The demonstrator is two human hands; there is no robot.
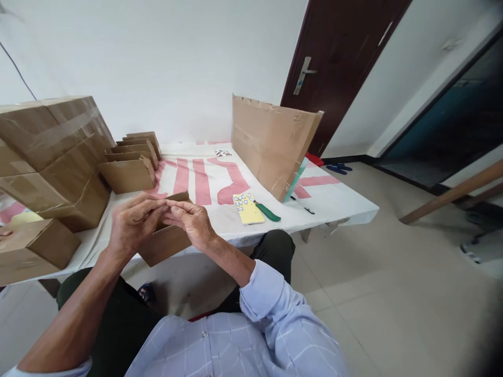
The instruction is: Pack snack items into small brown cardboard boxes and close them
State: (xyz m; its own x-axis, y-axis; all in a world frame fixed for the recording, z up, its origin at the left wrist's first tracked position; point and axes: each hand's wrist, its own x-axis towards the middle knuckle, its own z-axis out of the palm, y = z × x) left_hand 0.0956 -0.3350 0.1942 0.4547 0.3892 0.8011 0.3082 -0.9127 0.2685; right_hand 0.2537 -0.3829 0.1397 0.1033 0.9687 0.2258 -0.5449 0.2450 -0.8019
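My left hand (135,222) and my right hand (193,221) meet at the fingertips above a small open cardboard box (167,246) at the table's front edge. Both hands are closed in a pinch. Whatever lies between the fingers is hidden or too small to name. The hands cover part of the box's top. To the right of them a yellow card (251,213) with small pale pieces on its upper part lies flat. A green-handled tool (269,211) rests with its narrow end on that card.
Several small cardboard boxes (128,177) stand in a row behind my hands. Large taped cartons (58,152) rise at the left, with another box (39,246) before them. An upright cardboard sheet (271,141) and a black pen (302,205) are on the right of the table.
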